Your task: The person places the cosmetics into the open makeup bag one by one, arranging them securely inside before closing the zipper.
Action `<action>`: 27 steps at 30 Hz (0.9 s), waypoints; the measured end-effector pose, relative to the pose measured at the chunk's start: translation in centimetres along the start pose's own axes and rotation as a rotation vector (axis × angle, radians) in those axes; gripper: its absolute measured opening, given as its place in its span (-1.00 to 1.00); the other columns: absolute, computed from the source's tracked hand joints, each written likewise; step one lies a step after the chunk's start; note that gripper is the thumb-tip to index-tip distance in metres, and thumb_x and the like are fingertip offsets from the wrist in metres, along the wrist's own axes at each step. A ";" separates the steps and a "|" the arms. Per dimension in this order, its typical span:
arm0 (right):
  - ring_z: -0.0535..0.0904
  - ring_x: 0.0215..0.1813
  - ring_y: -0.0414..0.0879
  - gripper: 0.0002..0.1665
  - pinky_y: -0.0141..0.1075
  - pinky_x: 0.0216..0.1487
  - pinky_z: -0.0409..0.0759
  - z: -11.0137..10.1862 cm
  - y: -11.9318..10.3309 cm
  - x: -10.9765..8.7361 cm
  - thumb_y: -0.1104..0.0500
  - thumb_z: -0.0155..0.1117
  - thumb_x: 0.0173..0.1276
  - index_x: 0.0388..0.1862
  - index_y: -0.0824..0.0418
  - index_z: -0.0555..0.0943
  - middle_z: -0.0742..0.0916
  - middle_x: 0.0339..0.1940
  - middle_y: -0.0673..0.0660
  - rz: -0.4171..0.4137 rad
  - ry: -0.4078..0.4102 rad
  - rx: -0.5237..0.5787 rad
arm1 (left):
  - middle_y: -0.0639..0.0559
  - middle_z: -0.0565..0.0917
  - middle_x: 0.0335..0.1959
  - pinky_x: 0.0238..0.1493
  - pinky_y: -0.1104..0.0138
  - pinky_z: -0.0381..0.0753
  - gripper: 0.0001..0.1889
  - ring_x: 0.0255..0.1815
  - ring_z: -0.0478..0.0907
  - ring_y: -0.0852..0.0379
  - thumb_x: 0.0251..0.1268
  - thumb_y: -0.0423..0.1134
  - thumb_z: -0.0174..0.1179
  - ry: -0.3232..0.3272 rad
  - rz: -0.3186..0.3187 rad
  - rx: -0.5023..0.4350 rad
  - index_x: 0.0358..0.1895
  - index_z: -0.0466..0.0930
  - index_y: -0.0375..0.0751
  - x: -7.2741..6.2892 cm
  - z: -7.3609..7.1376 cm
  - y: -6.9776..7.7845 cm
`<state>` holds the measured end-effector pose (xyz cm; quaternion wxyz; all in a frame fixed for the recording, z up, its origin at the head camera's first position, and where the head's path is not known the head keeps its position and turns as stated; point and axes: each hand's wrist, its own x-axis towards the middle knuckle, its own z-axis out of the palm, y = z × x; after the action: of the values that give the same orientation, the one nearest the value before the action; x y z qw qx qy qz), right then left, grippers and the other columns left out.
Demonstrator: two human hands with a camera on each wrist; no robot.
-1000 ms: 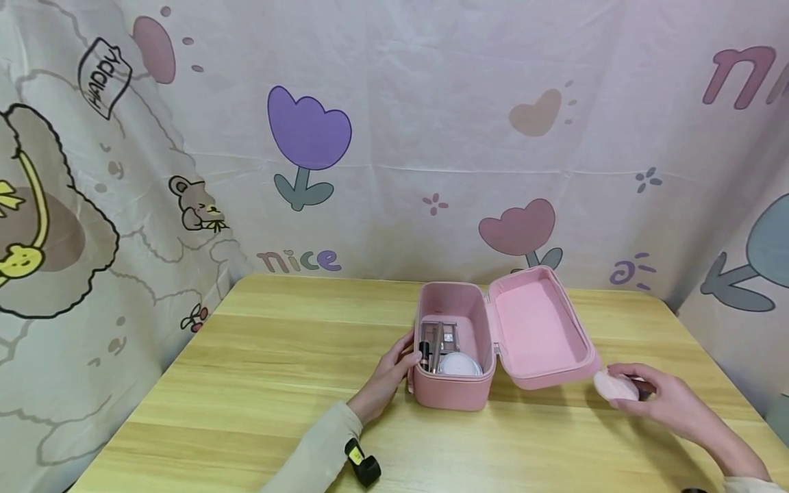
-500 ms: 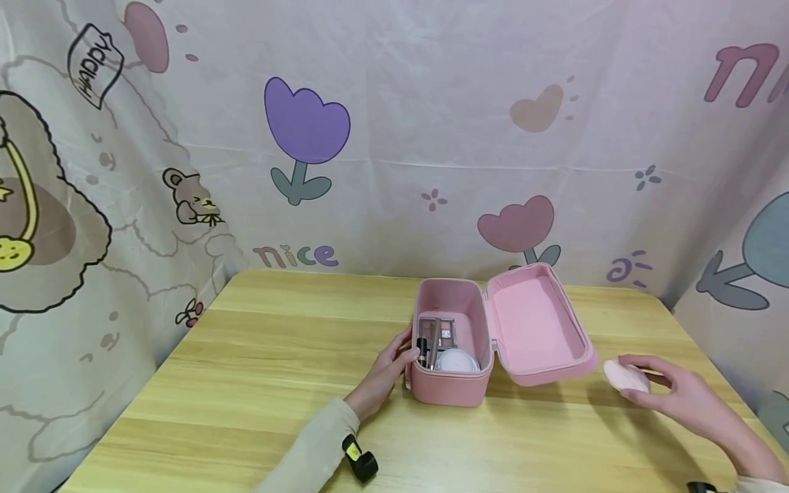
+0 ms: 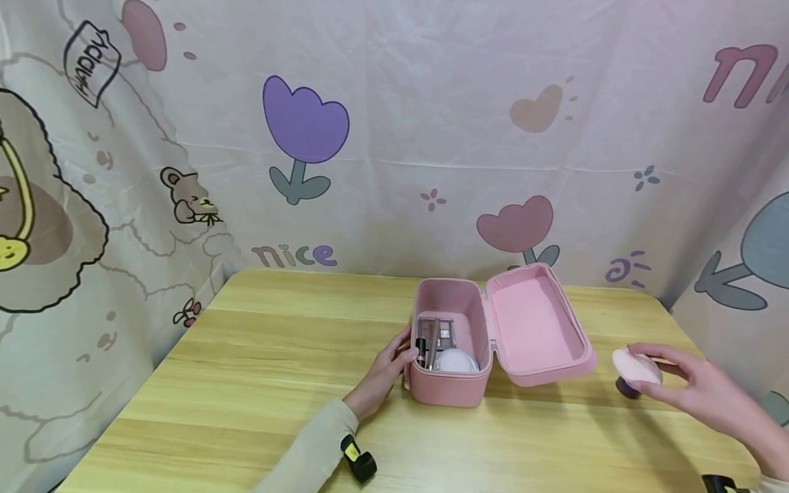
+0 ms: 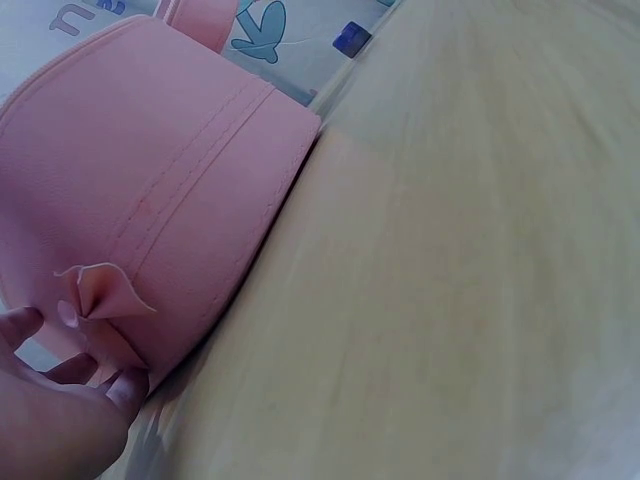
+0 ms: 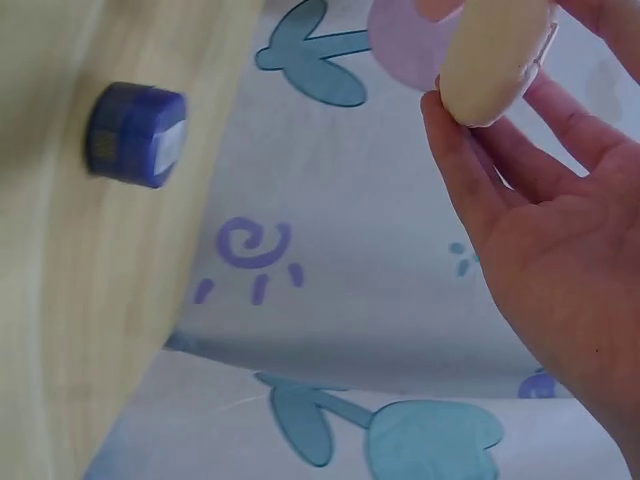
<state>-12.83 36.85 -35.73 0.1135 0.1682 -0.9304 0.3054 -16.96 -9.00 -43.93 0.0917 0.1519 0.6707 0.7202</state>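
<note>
A pink makeup case (image 3: 448, 390) stands on the table, its lid (image 3: 542, 325) swung out to the right. My left hand (image 3: 383, 373) grips the case's left side, near the small bow (image 4: 108, 290) seen in the left wrist view. Inside lie an eyeshadow palette (image 3: 446, 333), a slim tube (image 3: 433, 342), a dark-capped tube (image 3: 421, 351) and a round white item (image 3: 456, 361). At the right, my right hand (image 3: 699, 390) pinches a pale, round powder puff (image 3: 637, 366) above the table. Below it sits a small dark blue jar (image 5: 135, 135), partly covered by the puff in the head view.
The wooden table (image 3: 265, 363) stretches to both sides of the case. Behind it hangs a printed cloth (image 3: 394, 137) with flowers and lettering, which also runs along the left and right sides.
My right hand has moved right and slightly up with the powder puff, away from the lid. The blue jar has come into sight beneath it. My left hand stays on the case.
</note>
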 end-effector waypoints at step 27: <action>0.46 -0.01 -0.49 -0.32 -0.73 -0.02 0.32 -0.7 -4.1 -0.7 0.48 0.53 -0.12 0.07 0.19 0.62 0.61 0.04 -0.31 -0.240 0.031 0.062 | -0.36 0.04 0.49 0.44 0.04 0.02 -0.30 0.48 0.00 -0.23 0.46 -0.16 -0.06 -0.065 0.015 -0.048 0.54 -0.12 -0.29 -0.1 -0.2 0.2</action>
<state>-10.58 34.36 -33.18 0.1582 0.2770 -0.8919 0.3207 -16.90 -9.28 -43.75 0.1116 0.1780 0.6485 0.7316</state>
